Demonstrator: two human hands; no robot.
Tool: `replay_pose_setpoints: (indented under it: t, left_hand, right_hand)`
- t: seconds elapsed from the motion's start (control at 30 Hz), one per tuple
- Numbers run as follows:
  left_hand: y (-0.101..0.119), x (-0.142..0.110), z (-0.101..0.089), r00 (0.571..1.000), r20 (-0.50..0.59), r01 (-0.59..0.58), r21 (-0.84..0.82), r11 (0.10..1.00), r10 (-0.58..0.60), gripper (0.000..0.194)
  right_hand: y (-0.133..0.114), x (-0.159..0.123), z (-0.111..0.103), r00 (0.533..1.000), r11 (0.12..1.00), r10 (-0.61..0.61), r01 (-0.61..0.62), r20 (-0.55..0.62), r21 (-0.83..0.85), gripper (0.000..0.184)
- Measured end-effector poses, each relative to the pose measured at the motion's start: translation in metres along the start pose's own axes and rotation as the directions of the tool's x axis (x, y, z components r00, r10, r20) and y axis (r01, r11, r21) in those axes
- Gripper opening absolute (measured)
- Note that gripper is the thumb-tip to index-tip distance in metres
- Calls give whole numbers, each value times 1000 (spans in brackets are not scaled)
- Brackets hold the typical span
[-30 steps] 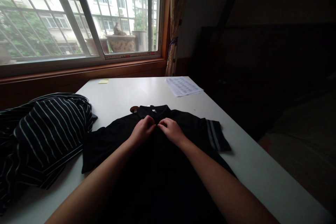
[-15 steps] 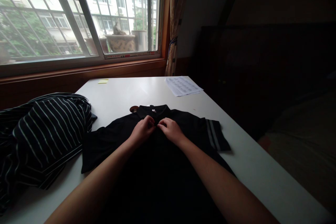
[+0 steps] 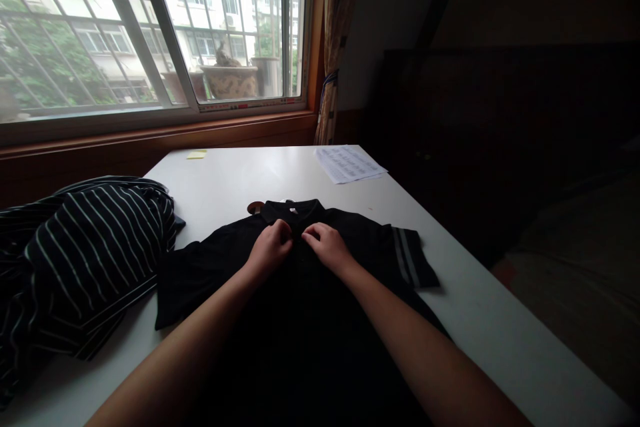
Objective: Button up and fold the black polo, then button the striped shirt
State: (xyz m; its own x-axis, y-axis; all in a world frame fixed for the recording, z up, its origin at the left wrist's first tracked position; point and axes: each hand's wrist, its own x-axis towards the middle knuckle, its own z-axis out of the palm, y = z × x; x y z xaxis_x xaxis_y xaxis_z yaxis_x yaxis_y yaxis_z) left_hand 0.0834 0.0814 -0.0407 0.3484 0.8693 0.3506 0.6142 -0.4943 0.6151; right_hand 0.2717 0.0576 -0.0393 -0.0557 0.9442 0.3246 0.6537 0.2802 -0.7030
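A black short-sleeved polo shirt (image 3: 305, 293) lies spread out front up, its collar (image 3: 293, 212) at the far end and two grey bands on the right sleeve. Just below the collar, my left hand (image 3: 271, 248) is closed, with thumb and fingers pinching the shirt's front opening. Opposite it, my right hand (image 3: 327, 247) is also closed in a pinch on the shirt front. A small gap separates the fingertips of the two hands. Any button between them is too dark and small to make out.
The shirt rests on a white table (image 3: 240, 173). At the left is a heaped black cloth with white stripes (image 3: 95, 247). Printed sheets (image 3: 350, 165) lie at the far right corner, and a yellow note (image 3: 197, 155) at the far left. A hanger's wooden end (image 3: 255, 207) shows beside the collar.
My fingertips have drawn slightly apart, the left hand shifting a little left and the right a little right. The shirt lies as before.
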Motion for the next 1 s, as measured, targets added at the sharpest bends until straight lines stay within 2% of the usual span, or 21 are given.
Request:
replay_pose_setpoints:
  t: [0.17,0.33,0.57,0.77,0.87,1.0]
  left_hand:
    - [-4,0,-3,996,-43,-66,190,979,76,16]
    - [-6,0,-6,999,-3,-48,297,954,51,26]
    - [-12,-1,-1,997,2,-69,425,902,75,40]
    - [-15,-3,3,1000,-3,-23,460,888,27,49]
    - [-14,-4,4,999,-27,-3,452,892,17,55]
    - [-12,-3,1,999,-30,-2,451,893,18,54]
  right_hand:
    - [11,2,-3,997,994,-42,36,-58,-101,9]
    - [19,4,-6,997,970,-63,50,-49,-236,17]
    - [19,2,-4,994,951,-92,70,-58,-300,25]
    - [10,-2,-7,983,945,-155,119,-96,-304,49]
    - [4,-4,-8,978,926,-202,175,-49,-333,56]
    - [2,-5,-4,976,911,-210,215,54,-353,56]
